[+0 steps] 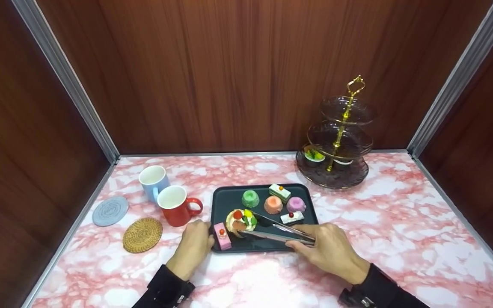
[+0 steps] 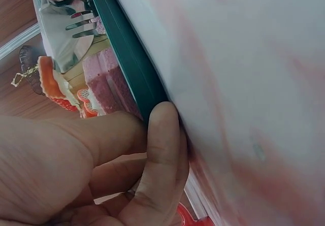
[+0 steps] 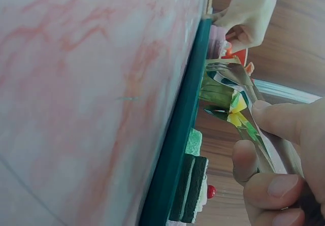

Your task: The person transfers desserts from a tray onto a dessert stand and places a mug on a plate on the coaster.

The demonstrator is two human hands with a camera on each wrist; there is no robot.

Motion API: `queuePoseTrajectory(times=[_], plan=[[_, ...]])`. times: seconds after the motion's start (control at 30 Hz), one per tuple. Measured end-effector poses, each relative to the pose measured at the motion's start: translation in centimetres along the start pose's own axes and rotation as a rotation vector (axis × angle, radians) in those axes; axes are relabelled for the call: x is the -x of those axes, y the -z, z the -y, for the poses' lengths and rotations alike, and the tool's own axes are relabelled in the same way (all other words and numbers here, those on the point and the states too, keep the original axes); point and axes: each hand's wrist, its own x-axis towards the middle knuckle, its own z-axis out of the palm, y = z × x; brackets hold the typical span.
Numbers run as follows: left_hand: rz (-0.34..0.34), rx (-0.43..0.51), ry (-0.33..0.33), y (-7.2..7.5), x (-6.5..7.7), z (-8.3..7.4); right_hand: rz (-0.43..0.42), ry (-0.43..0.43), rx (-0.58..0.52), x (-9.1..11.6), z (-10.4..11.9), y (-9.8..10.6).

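My left hand (image 1: 194, 243) pinches the left rim of a dark rectangular tray (image 1: 225, 197); in the left wrist view, thumb and fingers grip its edge (image 2: 129, 58). My right hand (image 1: 332, 251) holds metal tongs (image 1: 272, 236) over the tray. A fruit tart (image 1: 232, 219) lies between the tongs' spread arms, whose fork-like end shows in the right wrist view (image 3: 231, 71). Whether both tips touch the tart cannot be told. Beside my left hand lies a pink cake slice (image 1: 224, 241). A small white-topped cake (image 1: 292, 218) sits near the right hand.
Green (image 1: 250, 198), orange (image 1: 273, 205) and purple (image 1: 296, 204) molded sweets and another cake slice (image 1: 280, 193) occupy the tray. Red (image 1: 177, 212) and blue (image 1: 152, 179) mugs and two coasters (image 1: 110, 211) stand left. A three-tier stand (image 1: 332, 177) holds tarts at back right.
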Motion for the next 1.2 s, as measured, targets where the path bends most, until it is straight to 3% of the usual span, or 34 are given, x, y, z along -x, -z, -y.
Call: queuePoseTrajectory(times=[0.3, 0.6, 1.2], plan=[[-0.019, 0.003, -0.012, 0.0, 0.0, 0.1, -0.020, -0.028, -0.064, -0.4, -0.3, 1.0], [-0.045, -0.004, -0.040, 0.0, 0.1, 0.0, -0.059, -0.046, -0.044, -0.5, -0.6, 1.8], [-0.026, -0.002, -0.021, 0.0, 0.1, 0.0, -0.091, -0.063, -0.038, -0.9, -1.9, 2.8]])
